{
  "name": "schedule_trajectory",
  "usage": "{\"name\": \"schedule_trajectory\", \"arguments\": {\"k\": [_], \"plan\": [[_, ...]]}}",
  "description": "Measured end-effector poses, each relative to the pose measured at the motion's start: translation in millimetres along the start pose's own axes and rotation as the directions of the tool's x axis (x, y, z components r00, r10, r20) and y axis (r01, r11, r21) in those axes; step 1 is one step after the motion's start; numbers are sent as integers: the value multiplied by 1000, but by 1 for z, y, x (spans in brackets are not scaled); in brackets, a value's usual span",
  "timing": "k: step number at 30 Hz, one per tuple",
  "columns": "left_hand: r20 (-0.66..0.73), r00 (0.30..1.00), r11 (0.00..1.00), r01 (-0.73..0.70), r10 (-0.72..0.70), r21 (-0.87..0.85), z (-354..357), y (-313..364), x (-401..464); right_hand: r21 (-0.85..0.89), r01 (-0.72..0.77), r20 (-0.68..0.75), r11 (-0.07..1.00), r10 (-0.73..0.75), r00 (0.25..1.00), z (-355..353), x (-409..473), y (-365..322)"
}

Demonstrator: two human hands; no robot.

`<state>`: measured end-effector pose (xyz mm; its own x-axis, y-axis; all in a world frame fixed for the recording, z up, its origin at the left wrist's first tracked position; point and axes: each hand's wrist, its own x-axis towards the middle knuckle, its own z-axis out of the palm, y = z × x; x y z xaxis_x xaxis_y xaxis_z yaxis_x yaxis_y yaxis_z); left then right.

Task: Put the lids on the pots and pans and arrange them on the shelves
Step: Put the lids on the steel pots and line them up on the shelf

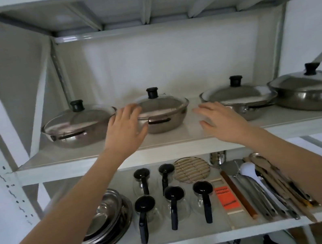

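Observation:
Several steel pans stand in a row on the upper white shelf [97,151], each under a glass lid with a black knob. The leftmost pan [76,129] is apart from my hands. My left hand [126,127], fingers straight, lies against the left side of the second pan [165,116]. My right hand [221,118] hovers open over the gap between that pan and the third pan [241,97]; it holds nothing. A fourth pan [310,90] sits at the far right, partly cut off by the frame edge.
The shelf below holds stacked steel plates [106,220], several glass jugs with black lids [174,202], a round trivet [191,169], an orange grater [227,198] and a row of utensils [268,184]. More lids show on the lowest shelf. White shelf posts stand on both sides.

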<state>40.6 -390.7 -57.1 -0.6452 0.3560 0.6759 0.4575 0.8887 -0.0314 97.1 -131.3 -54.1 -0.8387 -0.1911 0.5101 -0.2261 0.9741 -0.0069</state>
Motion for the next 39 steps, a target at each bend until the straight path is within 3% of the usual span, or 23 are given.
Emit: {"name": "schedule_trajectory", "arguments": {"k": [8, 19, 23, 27, 32, 34, 39], "plan": [[-26, 963, 950, -270, 269, -156, 31, 119, 46, -38, -182, -67, 983, 179, 982, -23, -45, 92], [-4, 901, 849, -410, 433, -333, 94, 258, 95, -136, -338, -92, 931, 328, 940, -50, -86, 226], [59, 930, 897, -332, 363, -293, 104, 285, 105, -144, -388, -110, 910, 375, 920, -54, -91, 259], [2, 958, 955, -286, 287, -75, 108, 305, 121, -222, -432, -132, 874, 412, 902, -55, -102, 289], [46, 976, 977, -213, 214, -17, 105, 322, 123, -275, -515, -116, 812, 504, 856, -55, -108, 318], [-5, 982, 981, -190, 190, 32, 107, 323, 121, -270, -539, -73, 798, 541, 838, -55, -107, 326], [48, 988, 984, -150, 146, 95, 108, 331, 112, -56, -369, 11, 928, 370, 929, -46, -98, 343]]}}
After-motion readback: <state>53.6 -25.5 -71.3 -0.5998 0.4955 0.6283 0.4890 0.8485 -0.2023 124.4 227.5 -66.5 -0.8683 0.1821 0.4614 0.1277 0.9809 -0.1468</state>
